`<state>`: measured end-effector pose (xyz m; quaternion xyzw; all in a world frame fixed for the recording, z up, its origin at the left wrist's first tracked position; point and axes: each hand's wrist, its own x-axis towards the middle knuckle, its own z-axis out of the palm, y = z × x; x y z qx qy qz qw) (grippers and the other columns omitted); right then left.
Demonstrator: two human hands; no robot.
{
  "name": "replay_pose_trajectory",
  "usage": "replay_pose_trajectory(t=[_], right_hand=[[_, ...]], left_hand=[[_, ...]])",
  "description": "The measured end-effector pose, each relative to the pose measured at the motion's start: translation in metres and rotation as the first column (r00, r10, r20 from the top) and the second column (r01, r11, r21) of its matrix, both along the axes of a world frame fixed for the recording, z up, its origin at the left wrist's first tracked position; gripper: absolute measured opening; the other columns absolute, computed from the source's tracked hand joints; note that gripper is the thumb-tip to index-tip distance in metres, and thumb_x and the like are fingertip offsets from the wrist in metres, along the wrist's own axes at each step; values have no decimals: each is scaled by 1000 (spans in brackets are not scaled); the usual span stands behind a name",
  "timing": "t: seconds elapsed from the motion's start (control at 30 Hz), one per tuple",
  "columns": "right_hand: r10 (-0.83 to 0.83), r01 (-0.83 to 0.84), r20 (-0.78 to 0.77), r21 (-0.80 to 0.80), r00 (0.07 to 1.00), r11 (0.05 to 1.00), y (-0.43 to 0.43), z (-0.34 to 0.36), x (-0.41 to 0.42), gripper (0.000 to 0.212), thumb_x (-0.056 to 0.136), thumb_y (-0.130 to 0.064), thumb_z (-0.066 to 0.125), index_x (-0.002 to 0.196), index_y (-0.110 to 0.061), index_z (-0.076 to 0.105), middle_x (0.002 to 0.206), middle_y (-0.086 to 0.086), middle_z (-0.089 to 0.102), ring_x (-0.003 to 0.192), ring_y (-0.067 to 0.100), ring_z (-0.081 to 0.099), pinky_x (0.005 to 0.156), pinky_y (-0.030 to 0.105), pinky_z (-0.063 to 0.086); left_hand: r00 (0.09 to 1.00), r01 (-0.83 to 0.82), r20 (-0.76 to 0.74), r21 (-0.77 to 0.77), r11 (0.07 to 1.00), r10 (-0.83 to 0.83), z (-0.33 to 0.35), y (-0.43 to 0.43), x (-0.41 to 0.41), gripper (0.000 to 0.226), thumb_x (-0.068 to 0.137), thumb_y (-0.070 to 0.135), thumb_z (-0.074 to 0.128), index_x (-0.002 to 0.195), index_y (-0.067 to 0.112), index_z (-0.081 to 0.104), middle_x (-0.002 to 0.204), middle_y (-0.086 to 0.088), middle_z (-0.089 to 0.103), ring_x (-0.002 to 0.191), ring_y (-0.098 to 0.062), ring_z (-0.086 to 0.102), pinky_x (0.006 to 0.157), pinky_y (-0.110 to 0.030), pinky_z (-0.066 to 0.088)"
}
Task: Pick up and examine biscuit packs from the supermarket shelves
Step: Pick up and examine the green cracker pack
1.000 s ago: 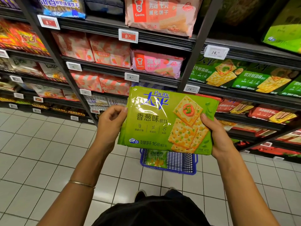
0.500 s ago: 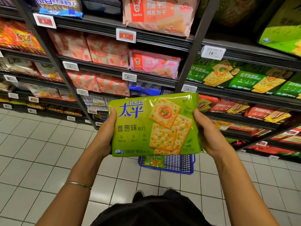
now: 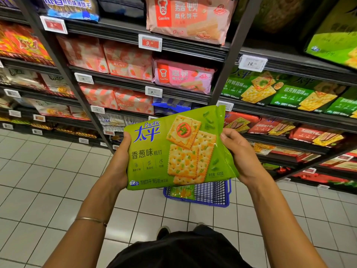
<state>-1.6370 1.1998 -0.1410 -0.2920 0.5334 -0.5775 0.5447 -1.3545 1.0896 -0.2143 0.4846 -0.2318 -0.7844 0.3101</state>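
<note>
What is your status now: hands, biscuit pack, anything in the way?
Left hand, right hand grip green biscuit pack at its ends. Printed front in view. Blue basket on floor beneath, nothing blocking.

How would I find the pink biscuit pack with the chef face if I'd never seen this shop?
Find the dark upright post between the shelf bays. Just left of it, one shelf below the salmon Garden pack, lies the pink pack. The packs to its left are orange-and-white; it alone is pink with a red chef panel.
</note>
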Motion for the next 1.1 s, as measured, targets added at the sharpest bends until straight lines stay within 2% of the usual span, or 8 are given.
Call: replay_pose_trajectory(t=[0.1, 0.47, 0.63, 0.77, 0.83, 0.93, 1.0, 1.1], right_hand=[[-10, 10, -14, -4, 1000, 1000, 1, -1, -1, 3, 99, -15, 58, 97, -16, 56, 84, 3, 77, 70, 15, 73, 60, 31, 61], [-37, 37, -6, -3, 999, 999, 2, -4, -2, 16, 107, -17, 49, 91, -17, 52, 82, -2, 70, 72, 12, 68, 61, 28, 58], [-69, 73, -63, 53, 996, 996, 1, -9, -2, 24, 108, -17, 47, 88, -16, 60, 82, 1, 68, 74, 15, 67, 62, 29, 59], [-138, 145, -68, 110, 988, 983, 0, -13, -8, 18, 108, -20, 50, 99, -13, 64, 86, 5, 72, 77, 19, 71, 69, 35, 62], [-189, 195, -60, 127, 980, 973, 0, -15, -12, 18, 107, -19, 51, 100, -13, 66, 86, 6, 74, 77, 21, 71, 70, 38, 62], [-229, 233, -41, 150, 973, 961, 2, -17, -15, 22, 108, -22, 52, 112, -9, 69, 97, 12, 75, 87, 27, 72, 84, 48, 60], [-250, 252, -37, 170, 968, 953, 3, -19, -16, 30, 108, -24, 50, 122, -3, 67, 112, 19, 75, 101, 35, 70, 95, 55, 56], [-276, 275, -18, 186, 961, 943, 6, -22, -18, 33, 109, -27, 48, 127, -7, 68, 124, 21, 72, 112, 36, 69, 102, 58, 54]], left_hand=[[1000, 0, 3, -13, 1000, 0, 3, 0, 0, 64, 96, 78, 36, 109, 35, 82, 116, -13, 78, 100, -36, 77, 65, -51, 63], [997, -27, 70, -108, 994, 35, 21, 2, -5, 60, 96, 77, 39, 108, 37, 82, 114, -11, 79, 98, -34, 78, 63, -49, 63], [983, -124, 108, -188, 974, 146, 32, 5, -2, 55, 103, 68, 37, 103, 36, 82, 108, -9, 81, 92, -30, 79, 58, -45, 63], [968, -140, 164, -270, 953, 189, 35, 5, 3, 54, 110, 53, 32, 94, 23, 75, 91, -6, 81, 84, -24, 79, 63, -36, 63], [967, -159, 151, -285, 945, 208, 38, 6, 5, 45, 111, 44, 35, 87, 16, 59, 89, -12, 74, 84, -28, 73, 77, -44, 62], [943, -56, 282, -391, 919, 178, 37, 5, 8, 25, 105, 22, 47, 89, 9, 61, 104, -21, 59, 96, -31, 59, 96, -59, 52], [941, -28, 293, -433, 901, 170, 38, 6, 9, 25, 104, 17, 49, 87, 11, 66, 103, -19, 62, 94, -30, 60, 90, -52, 53], [958, 19, 262, -467, 884, 118, 38, 7, 11, 28, 103, 16, 52, 85, 14, 74, 86, -9, 71, 78, -21, 67, 75, -38, 56]])
